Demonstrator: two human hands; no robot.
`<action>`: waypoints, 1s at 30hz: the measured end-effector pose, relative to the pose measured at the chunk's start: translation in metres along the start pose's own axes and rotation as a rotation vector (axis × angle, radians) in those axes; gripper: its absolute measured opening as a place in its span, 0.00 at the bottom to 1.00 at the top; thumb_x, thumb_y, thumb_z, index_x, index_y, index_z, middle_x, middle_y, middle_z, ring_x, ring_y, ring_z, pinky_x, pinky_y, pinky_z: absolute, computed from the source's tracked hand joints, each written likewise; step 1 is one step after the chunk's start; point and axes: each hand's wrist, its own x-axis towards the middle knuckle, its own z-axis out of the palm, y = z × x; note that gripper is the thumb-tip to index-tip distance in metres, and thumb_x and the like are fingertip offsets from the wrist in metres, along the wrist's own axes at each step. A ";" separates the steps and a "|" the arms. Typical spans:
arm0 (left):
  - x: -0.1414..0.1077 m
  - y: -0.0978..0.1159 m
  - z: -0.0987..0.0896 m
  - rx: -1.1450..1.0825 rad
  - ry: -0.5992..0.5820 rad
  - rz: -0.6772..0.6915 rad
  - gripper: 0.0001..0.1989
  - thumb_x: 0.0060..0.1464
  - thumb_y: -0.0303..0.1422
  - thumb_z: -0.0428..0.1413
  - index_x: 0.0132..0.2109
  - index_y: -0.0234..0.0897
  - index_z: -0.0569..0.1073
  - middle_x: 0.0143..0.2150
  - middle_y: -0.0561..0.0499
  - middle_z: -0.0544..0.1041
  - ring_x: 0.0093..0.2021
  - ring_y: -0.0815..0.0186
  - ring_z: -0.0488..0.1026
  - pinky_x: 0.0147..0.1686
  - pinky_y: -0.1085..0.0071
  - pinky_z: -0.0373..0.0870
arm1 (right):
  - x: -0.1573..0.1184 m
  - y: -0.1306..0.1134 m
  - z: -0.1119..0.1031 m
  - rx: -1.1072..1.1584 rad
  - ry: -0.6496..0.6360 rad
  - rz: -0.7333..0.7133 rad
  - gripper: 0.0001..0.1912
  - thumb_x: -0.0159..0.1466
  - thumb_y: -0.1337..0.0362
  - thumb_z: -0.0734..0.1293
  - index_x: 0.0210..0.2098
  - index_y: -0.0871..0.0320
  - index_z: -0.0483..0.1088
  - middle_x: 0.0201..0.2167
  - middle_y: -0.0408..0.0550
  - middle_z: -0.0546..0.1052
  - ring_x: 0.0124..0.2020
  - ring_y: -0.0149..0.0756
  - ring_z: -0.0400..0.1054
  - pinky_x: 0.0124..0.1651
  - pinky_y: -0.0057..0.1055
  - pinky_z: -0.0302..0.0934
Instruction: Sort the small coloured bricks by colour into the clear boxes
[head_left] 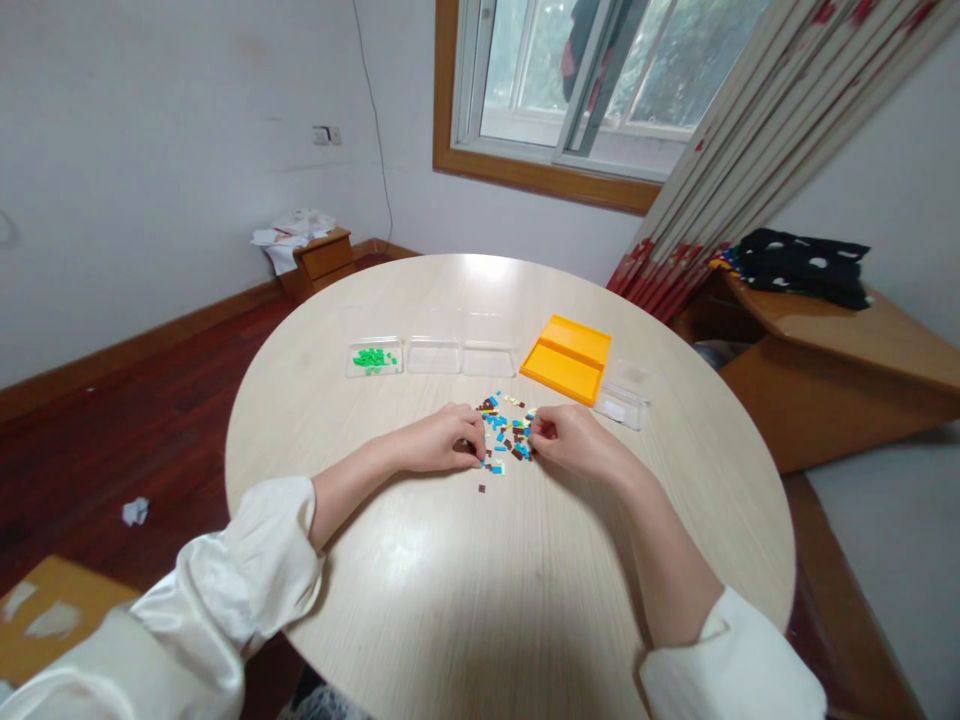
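A loose pile of small building bricks (514,437), blue, brown, cream and yellow, lies at the middle of the round table (450,600). My left hand (446,438) rests at the pile's left side, its thumb and fingers curled together at the bricks. From the right, my right hand (571,438) reaches into the pile with thumb and index finger pinched. Whatever is between the fingertips of either hand is too small to make out. One brown brick (481,489) sits apart, nearer to me.
Beyond the pile stand a clear box with green bricks (373,358), two more clear boxes (433,356) and an open yellow case (567,358). A small clear box (621,405) lies right of the case. Wooden furniture (840,370) borders the table's right side.
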 end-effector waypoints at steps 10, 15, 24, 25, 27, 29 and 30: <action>0.001 0.002 0.000 0.039 -0.007 -0.016 0.03 0.52 0.27 0.57 0.32 0.35 0.75 0.34 0.50 0.74 0.39 0.67 0.68 0.45 0.68 0.58 | 0.002 0.002 0.004 0.135 0.025 -0.169 0.07 0.51 0.73 0.61 0.25 0.61 0.71 0.22 0.43 0.72 0.24 0.28 0.61 0.28 0.23 0.53; 0.001 0.002 -0.001 0.056 -0.004 -0.005 0.02 0.51 0.27 0.57 0.32 0.35 0.75 0.33 0.50 0.74 0.38 0.67 0.68 0.44 0.69 0.58 | 0.002 0.005 0.006 0.108 -0.063 -0.235 0.13 0.51 0.76 0.60 0.29 0.60 0.76 0.26 0.46 0.75 0.26 0.28 0.63 0.31 0.24 0.55; 0.000 0.001 -0.001 0.068 -0.012 0.001 0.03 0.52 0.28 0.56 0.31 0.35 0.75 0.33 0.50 0.74 0.39 0.67 0.68 0.45 0.68 0.58 | -0.002 0.003 -0.004 0.012 -0.088 -0.115 0.12 0.52 0.75 0.60 0.27 0.62 0.75 0.23 0.46 0.74 0.24 0.28 0.63 0.29 0.24 0.54; 0.000 0.001 -0.001 0.071 -0.012 -0.001 0.03 0.52 0.28 0.57 0.31 0.35 0.75 0.33 0.50 0.74 0.39 0.67 0.68 0.45 0.68 0.58 | -0.002 0.003 -0.004 0.021 -0.084 -0.118 0.12 0.52 0.75 0.60 0.27 0.62 0.75 0.23 0.46 0.74 0.24 0.28 0.63 0.29 0.23 0.54; 0.000 0.001 -0.001 0.074 -0.011 -0.004 0.03 0.52 0.28 0.57 0.32 0.35 0.75 0.33 0.50 0.74 0.39 0.67 0.68 0.44 0.68 0.58 | -0.001 0.004 -0.003 0.025 -0.084 -0.122 0.11 0.52 0.74 0.60 0.26 0.62 0.74 0.22 0.45 0.73 0.24 0.28 0.62 0.28 0.23 0.53; 0.000 0.001 -0.001 0.071 -0.009 -0.002 0.03 0.52 0.28 0.56 0.32 0.35 0.75 0.33 0.50 0.74 0.39 0.67 0.68 0.44 0.68 0.58 | 0.000 0.005 -0.002 0.019 -0.089 -0.116 0.11 0.52 0.74 0.60 0.25 0.62 0.74 0.22 0.45 0.73 0.24 0.28 0.62 0.28 0.23 0.53; 0.000 0.002 -0.001 0.070 -0.007 0.000 0.04 0.52 0.28 0.56 0.31 0.35 0.75 0.33 0.50 0.74 0.39 0.67 0.68 0.45 0.68 0.59 | 0.000 0.005 -0.002 0.014 -0.099 -0.109 0.10 0.52 0.74 0.60 0.24 0.62 0.73 0.22 0.45 0.73 0.24 0.28 0.62 0.28 0.24 0.53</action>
